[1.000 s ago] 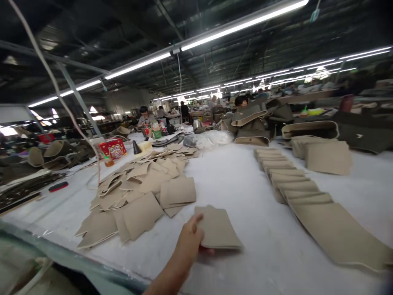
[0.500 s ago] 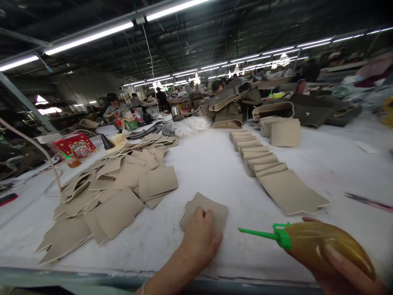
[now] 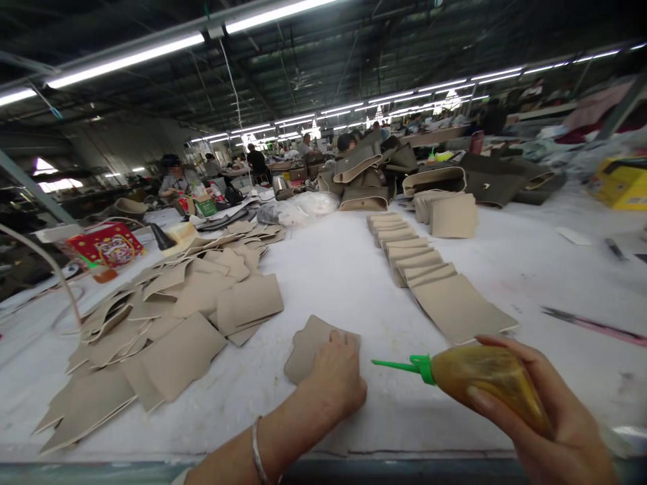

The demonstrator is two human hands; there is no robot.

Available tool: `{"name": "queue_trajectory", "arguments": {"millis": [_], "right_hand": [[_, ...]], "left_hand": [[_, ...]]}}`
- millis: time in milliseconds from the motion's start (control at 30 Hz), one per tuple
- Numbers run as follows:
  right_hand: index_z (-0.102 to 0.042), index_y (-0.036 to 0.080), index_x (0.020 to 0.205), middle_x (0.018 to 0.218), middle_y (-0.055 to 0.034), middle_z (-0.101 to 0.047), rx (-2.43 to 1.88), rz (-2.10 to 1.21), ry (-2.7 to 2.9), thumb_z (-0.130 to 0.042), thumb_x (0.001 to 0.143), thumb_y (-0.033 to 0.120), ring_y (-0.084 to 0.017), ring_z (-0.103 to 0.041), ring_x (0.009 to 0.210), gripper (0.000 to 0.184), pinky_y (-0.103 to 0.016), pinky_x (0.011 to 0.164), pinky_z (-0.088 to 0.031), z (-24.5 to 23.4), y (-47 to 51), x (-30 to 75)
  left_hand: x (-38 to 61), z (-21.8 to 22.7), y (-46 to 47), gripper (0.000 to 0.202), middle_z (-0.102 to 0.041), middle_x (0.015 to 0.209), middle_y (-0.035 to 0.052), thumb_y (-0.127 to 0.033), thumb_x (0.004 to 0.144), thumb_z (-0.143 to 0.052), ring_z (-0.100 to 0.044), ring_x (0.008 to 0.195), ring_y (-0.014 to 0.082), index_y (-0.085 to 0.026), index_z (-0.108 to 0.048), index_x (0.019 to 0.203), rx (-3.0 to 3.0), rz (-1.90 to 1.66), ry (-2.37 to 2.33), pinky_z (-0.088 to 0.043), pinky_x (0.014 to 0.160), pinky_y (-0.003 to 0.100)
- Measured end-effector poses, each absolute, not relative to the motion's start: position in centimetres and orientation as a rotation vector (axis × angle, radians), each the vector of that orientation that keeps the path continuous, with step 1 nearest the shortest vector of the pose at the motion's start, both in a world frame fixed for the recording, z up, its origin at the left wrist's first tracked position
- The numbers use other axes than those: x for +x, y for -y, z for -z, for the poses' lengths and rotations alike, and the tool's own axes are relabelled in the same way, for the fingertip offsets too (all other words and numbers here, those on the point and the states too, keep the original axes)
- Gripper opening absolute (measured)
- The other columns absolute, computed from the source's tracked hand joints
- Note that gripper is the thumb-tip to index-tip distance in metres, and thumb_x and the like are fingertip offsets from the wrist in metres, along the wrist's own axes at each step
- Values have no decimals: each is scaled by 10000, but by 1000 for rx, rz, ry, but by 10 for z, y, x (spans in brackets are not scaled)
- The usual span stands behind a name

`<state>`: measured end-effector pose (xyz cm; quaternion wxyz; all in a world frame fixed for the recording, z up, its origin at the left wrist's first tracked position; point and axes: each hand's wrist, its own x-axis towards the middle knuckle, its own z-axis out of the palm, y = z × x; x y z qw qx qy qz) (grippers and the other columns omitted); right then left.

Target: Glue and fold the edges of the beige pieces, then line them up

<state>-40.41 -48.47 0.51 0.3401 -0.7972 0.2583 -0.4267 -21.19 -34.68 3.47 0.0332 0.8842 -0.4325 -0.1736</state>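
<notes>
My right hand (image 3: 550,404) is wrapped round a squeeze bottle of amber glue (image 3: 490,377). Its green nozzle points left, a little above the table and apart from the beige piece. My left hand (image 3: 337,374) rests on a small beige leather piece (image 3: 308,340) lying flat at the front of the table. The fingers of that hand are curled at the piece's right side, and the thumb is partly hidden. To the left spreads a loose heap of beige leather pieces (image 3: 176,343). An overlapping row of similar pieces (image 3: 455,303) runs away from me on the right.
Pink-handled scissors (image 3: 596,325) lie at the right on the white table (image 3: 328,269). Dark bag parts (image 3: 364,175) are piled at the back, beside a beige stack (image 3: 453,215). A red box (image 3: 108,244) stands at the left. People sit in the background.
My view has turned slightly right. The bottle's nozzle has come nearer the leather piece. My left fingers have shifted towards the piece's right edge.
</notes>
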Motion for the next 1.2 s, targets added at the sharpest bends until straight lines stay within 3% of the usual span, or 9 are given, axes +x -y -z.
{"name": "queue_trajectory", "arguments": {"millis": [200, 400, 600, 833, 1000, 1200], "right_hand": [[-493, 318, 1244, 936, -34, -641, -1962, 1034, -632, -730, 753, 518, -267, -675, 746, 581, -334, 627, -600, -7, 488, -391], [-556, 290, 1172, 1084, -50, -604, -2002, 1104, -590, -736, 759, 520, -285, -629, 901, 506, -372, 784, -560, -10, 484, -369], [-531, 281, 1200, 1163, -49, -577, -2060, 1000, -496, -704, 830, 449, -275, -585, 1034, 442, -356, 886, -497, -14, 474, -353], [-504, 283, 1237, 1152, -59, -601, -2240, 921, -326, -723, 831, 436, -253, -619, 967, 486, -359, 862, -521, -6, 479, -341], [-478, 303, 1253, 1145, -45, -595, -2321, 893, -226, -708, 843, 353, -234, -615, 974, 473, -322, 844, -515, -2, 479, -336], [-464, 295, 1265, 1150, -54, -592, -2394, 855, -181, -671, 840, 294, -244, -612, 983, 473, -323, 832, -509, -1, 482, -339]], "left_hand": [[-194, -28, 339, 368, -674, 988, 177, -113, 732, -473, -645, 923, 319, -137, -604, 1074, 2646, 499, 1454, -499, 802, 416], [-179, -31, 330, 414, -706, 1049, 113, -103, 700, -474, -644, 981, 294, -197, -651, 1063, 2560, 530, 1383, -488, 822, 363], [-171, -28, 315, 487, -712, 1050, 34, -120, 699, -472, -638, 963, 248, -257, -629, 1140, 2394, 578, 1399, -477, 819, 304], [-174, -25, 309, 372, -709, 990, 41, -125, 690, -446, -643, 945, 254, -240, -626, 995, 2361, 581, 1416, -472, 786, 309], [-173, -25, 307, 364, -704, 995, 35, -117, 706, -439, -640, 941, 238, -242, -614, 999, 2334, 595, 1417, -471, 810, 304], [-179, -19, 308, 293, -696, 959, 86, -142, 738, -431, -646, 918, 272, -210, -598, 968, 2445, 530, 1452, -489, 804, 351]]}}
